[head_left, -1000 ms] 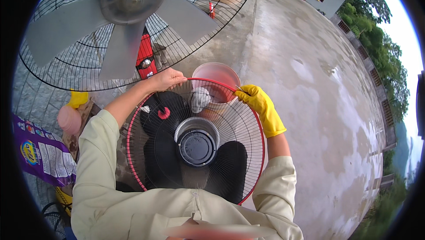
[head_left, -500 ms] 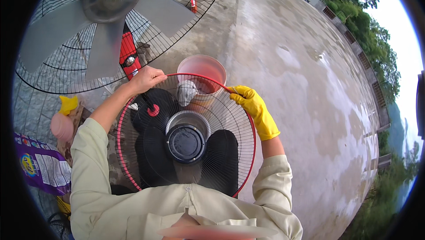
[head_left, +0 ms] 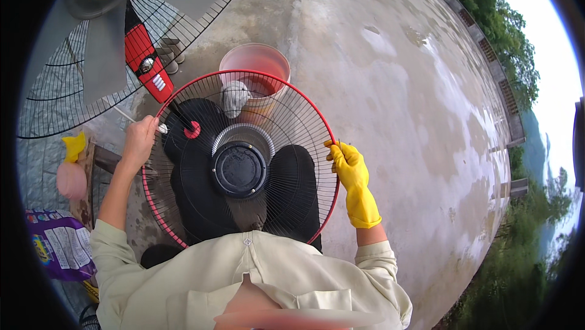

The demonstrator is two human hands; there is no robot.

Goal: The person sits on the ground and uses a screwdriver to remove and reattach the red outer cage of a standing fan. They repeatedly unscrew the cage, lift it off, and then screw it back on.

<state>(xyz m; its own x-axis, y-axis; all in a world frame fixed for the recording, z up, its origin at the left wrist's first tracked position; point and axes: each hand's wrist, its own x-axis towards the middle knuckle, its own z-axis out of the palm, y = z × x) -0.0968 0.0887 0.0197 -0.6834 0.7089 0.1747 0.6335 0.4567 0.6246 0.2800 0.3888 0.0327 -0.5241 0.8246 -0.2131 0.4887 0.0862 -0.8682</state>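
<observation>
A round wire fan guard [head_left: 304, 104] with a red rim and a dark centre disc lies horizontally over my dark-clothed legs. My bare left hand [head_left: 142, 137] is closed on the guard's rim at its left. My right hand [head_left: 346, 165], in a yellow rubber glove, grips the rim at the right. Under the far part of the guard, a pink-and-white bucket [head_left: 255, 56] has a pale cloth [head_left: 235, 97] over its near side.
Upper left is a second fan guard with grey blades [head_left: 103, 62], above a red-and-black object [head_left: 149, 65] and shoes [head_left: 170, 56]. At left are a yellow item [head_left: 73, 146], a pink container [head_left: 71, 180] and a purple bag [head_left: 59, 244]. Wet concrete [head_left: 402, 117] stretches right toward a railing.
Both hands have moved down along the rim, toward my body, left hand to the guard's upper-left, right hand to its right side. The view has shifted, with surroundings appearing further up and left.
</observation>
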